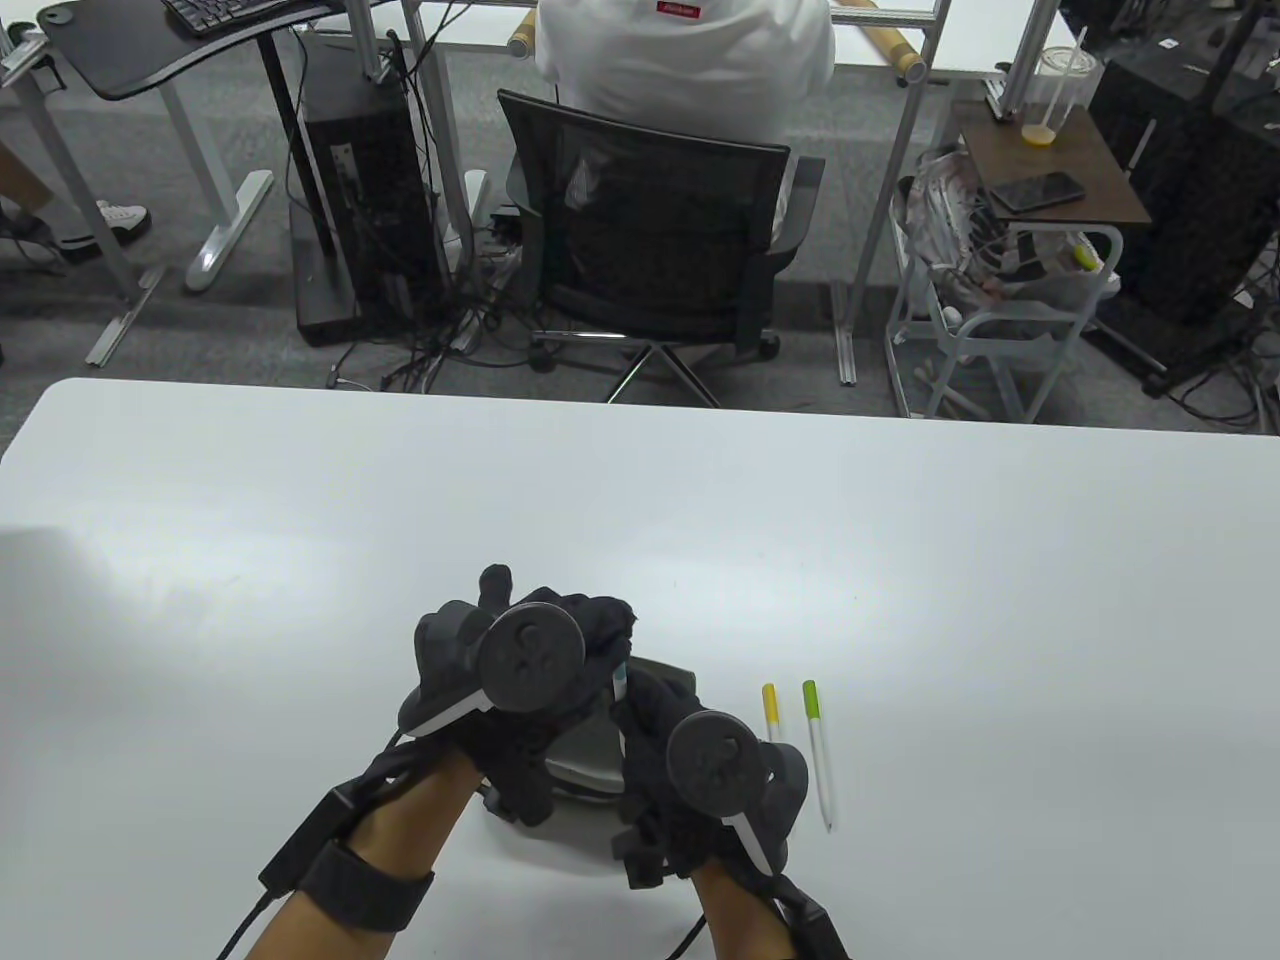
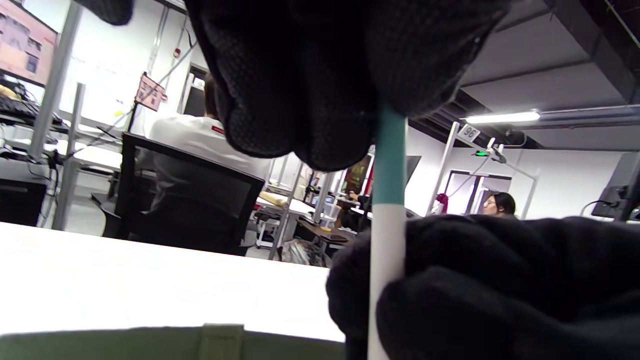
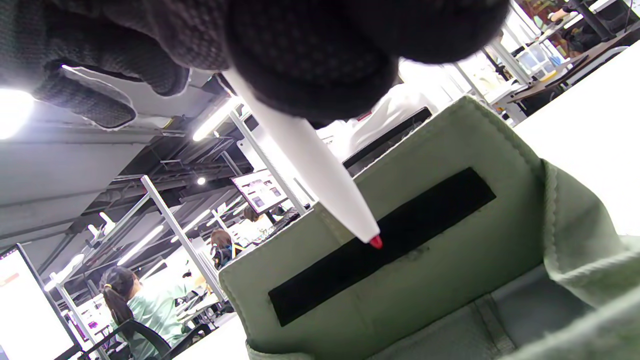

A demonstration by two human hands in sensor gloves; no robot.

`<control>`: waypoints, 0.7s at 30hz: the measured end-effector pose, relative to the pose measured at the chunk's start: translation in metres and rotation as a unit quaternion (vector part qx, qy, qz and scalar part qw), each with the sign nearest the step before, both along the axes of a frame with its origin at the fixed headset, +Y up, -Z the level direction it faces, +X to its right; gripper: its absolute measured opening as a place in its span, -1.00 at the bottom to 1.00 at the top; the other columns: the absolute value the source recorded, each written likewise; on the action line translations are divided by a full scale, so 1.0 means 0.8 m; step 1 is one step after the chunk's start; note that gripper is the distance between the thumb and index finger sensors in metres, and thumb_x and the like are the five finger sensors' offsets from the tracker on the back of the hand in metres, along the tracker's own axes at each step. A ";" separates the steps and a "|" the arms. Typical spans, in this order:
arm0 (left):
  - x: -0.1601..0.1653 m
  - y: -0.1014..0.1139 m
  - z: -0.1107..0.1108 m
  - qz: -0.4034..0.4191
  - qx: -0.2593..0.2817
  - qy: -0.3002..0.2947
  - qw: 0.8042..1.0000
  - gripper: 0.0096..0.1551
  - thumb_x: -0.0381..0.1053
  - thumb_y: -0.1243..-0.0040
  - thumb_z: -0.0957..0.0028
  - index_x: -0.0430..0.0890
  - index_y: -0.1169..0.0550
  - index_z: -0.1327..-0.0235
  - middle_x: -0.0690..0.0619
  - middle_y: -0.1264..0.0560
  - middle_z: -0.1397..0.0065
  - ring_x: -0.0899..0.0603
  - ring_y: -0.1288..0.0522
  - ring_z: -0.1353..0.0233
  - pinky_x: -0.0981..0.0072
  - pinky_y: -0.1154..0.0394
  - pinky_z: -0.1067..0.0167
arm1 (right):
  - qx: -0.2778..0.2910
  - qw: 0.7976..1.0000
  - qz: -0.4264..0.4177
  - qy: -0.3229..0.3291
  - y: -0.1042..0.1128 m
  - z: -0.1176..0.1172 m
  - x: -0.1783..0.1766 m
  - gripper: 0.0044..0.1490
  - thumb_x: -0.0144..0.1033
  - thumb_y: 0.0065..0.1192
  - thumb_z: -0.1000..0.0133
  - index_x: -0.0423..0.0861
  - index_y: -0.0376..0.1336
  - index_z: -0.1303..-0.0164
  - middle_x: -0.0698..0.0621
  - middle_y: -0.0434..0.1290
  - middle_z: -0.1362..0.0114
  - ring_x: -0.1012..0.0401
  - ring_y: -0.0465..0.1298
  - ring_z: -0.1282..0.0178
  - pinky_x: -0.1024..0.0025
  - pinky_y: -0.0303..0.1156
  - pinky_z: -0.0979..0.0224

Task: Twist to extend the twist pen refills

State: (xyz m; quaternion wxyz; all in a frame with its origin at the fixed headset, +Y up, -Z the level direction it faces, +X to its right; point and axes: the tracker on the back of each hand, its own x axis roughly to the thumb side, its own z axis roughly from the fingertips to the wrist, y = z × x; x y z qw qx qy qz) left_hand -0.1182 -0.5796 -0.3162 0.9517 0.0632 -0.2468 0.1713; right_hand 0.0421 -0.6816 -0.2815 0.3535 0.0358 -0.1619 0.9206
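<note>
Table view, lower centre: left hand (image 1: 520,665) grips the teal cap end and right hand (image 1: 690,740) grips the white barrel of 1 twist pen (image 1: 619,686), above an open green pouch (image 1: 585,750), contents hidden. Right: yellow-capped pen (image 1: 771,708) and green-capped pen (image 1: 818,752) on table (image 1: 900,560).

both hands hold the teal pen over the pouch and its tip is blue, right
Not quite: the tip is red, as the right wrist view shows. The rest stands: the left hand and right hand hold the teal pen over the pouch.
</note>
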 end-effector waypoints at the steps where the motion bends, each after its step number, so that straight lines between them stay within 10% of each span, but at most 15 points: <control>1: 0.000 0.000 0.000 0.003 -0.005 -0.002 1.000 -0.52 -0.08 -0.28 -0.12 -0.14 -0.63 -0.30 -0.10 -0.70 -0.24 -0.30 -0.63 -0.30 -0.70 -0.04 -0.34 | 0.000 1.000 -0.001 0.000 0.000 0.000 0.000 -0.44 -0.22 0.20 0.15 -0.04 0.47 -0.04 -0.06 0.62 -0.02 0.30 0.65 0.39 0.50 0.61 0.33; 21: -0.029 0.001 -0.011 0.096 0.012 -0.040 0.994 -0.53 -0.16 -0.26 -0.12 -0.06 -0.63 -0.31 -0.10 -0.69 -0.31 -0.26 -0.63 -0.30 -0.64 -0.09 -0.39 | -0.005 1.000 -0.028 0.009 0.002 0.000 0.003 -0.37 -0.15 0.25 0.14 -0.06 0.43 -0.15 -0.04 0.62 -0.09 0.27 0.66 0.37 0.46 0.60 0.32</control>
